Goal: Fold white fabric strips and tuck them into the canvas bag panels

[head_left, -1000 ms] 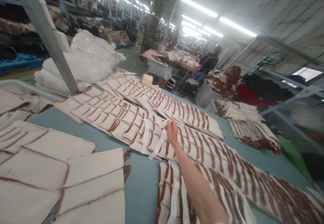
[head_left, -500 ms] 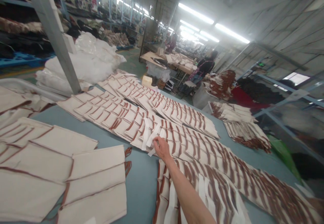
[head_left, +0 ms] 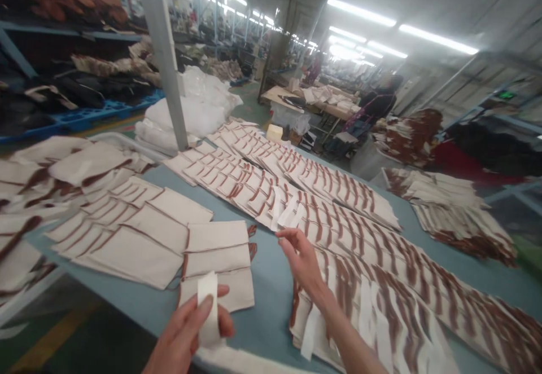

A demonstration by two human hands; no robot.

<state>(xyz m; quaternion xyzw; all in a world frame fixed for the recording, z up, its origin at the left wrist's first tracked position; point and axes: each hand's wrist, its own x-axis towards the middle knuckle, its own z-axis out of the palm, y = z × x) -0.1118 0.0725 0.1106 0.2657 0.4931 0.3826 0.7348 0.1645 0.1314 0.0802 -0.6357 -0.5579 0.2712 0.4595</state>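
Head view, lower centre: left hand pinches a white fabric strip, seemingly light and limp, best gripped near its end, while right hand hovers mid-frame, spread, empty.

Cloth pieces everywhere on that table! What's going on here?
A person works at a blue table covered with overlapping rows of cream cloth pieces with brown trim. Their left hand pinches a white strip near the table's front edge. Their right hand is open just above the rows, close to loose strips lying on them.
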